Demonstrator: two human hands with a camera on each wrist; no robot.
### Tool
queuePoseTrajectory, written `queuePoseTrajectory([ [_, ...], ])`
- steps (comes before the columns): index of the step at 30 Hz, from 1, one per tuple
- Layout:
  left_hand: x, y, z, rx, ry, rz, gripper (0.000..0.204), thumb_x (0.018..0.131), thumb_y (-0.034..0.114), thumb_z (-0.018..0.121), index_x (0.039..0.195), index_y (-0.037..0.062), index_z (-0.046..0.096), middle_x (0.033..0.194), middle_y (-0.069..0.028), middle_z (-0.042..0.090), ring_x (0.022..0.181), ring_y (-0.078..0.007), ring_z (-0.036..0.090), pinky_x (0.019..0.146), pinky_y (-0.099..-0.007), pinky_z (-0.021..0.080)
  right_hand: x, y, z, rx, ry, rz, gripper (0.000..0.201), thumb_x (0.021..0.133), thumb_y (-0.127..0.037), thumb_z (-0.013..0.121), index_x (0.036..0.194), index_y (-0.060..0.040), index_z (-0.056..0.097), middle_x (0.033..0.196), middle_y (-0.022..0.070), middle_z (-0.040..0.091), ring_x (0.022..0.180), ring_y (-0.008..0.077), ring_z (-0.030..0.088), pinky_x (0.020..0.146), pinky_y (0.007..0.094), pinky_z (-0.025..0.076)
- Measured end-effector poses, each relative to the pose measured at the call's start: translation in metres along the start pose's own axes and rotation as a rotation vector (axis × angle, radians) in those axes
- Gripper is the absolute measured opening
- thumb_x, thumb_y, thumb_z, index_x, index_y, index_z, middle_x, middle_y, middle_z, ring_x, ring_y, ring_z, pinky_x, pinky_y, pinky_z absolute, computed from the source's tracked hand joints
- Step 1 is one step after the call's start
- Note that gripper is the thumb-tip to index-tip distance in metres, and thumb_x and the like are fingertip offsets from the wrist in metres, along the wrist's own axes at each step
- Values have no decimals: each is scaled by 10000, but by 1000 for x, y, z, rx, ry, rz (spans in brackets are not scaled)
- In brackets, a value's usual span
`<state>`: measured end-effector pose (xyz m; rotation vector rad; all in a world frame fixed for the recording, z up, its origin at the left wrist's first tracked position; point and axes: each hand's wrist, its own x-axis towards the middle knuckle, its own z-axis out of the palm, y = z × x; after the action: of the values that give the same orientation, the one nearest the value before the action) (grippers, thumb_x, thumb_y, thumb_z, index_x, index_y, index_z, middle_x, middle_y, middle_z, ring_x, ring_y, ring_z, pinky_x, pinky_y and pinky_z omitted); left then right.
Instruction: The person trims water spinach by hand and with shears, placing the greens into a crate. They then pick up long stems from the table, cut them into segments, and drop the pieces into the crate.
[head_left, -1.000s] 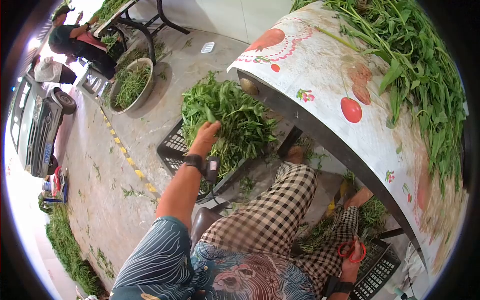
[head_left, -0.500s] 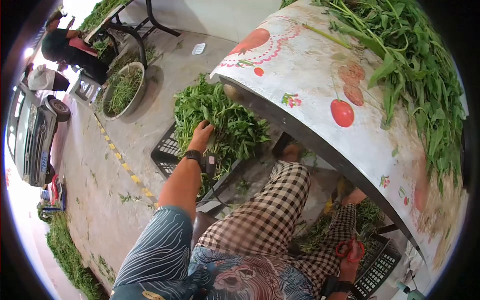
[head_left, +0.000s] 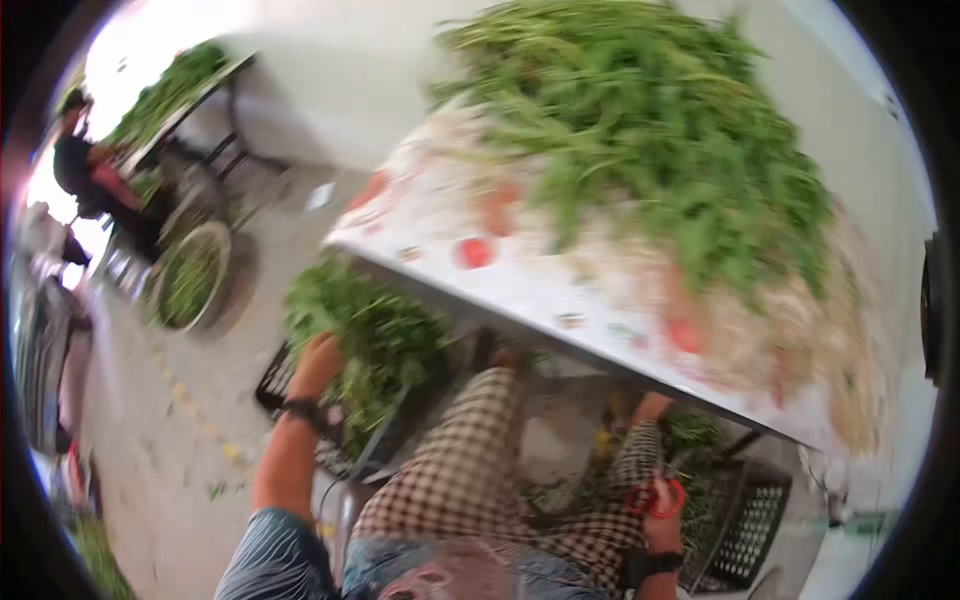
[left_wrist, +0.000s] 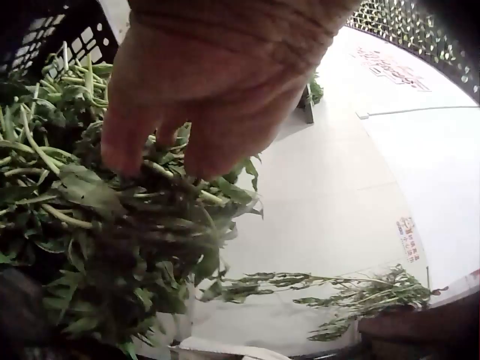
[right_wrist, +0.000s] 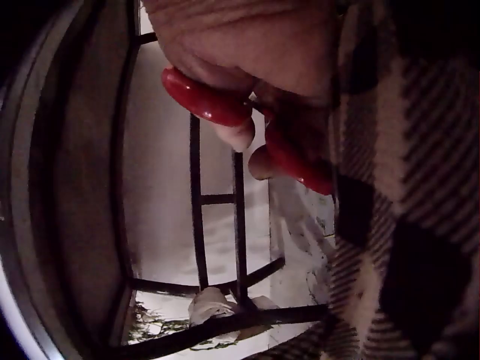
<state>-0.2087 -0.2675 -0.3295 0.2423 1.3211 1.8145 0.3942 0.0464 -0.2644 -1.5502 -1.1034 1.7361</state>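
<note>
My left hand is at the left side of a heap of leafy greens piled in a black plastic crate. In the left wrist view its bent fingers reach down among the stems and grip some of them; the fingertips are partly buried. My right hand rests by the checkered trouser leg and holds scissors with red handles, its fingers through the loops. The scissor blades are hidden in the right wrist view.
A table with a printed cover bears a large heap of greens. Beneath it at right stands another black crate. A round tub of greens and a person beside another table are at far left.
The head view has swung toward the table, so the crate and tub appear further left and lower. My left hand stays on the greens; my right hand keeps the scissors by the leg.
</note>
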Motion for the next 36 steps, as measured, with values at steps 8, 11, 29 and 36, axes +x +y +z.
queuePoseTrajectory([
  [8, -41, 78, 159, 110, 4, 90, 159, 897, 189, 529, 999, 75, 571, 945, -49, 619, 787, -170, 620, 652, -280, 505, -4, 0, -17, 350, -190, 61, 404, 831, -210, 653, 1163, -37, 502, 827, 78, 599, 710, 171, 567, 638, 323, 471],
  [11, -68, 113, 218, 274, -132, 183, 189, 901, 230, 543, 985, 61, 563, 920, -57, 627, 767, -170, 629, 660, -287, 512, -24, -15, -26, 318, -280, 75, 445, 830, -218, 655, 1193, -29, 482, 824, 73, 599, 716, 170, 570, 638, 318, 470],
  [29, -74, 138, 497, 585, -634, 719, 124, 862, 50, 486, 893, -23, 580, 772, -63, 621, 717, -118, 583, 681, -261, 475, -141, -285, -2, -678, 11, -771, 307, 781, -165, 637, 1041, -19, 564, 672, 33, 538, 595, 104, 496, 543, 258, 407],
  [36, -67, 133, 499, 861, -602, 985, 107, 813, 45, 529, 880, -12, 590, 745, -83, 610, 666, -167, 580, 628, -280, 472, -87, -389, 101, -1233, 30, -1202, 306, 803, -197, 591, 1073, -58, 554, 831, 171, 614, 755, 344, 582, 673, 396, 453],
])
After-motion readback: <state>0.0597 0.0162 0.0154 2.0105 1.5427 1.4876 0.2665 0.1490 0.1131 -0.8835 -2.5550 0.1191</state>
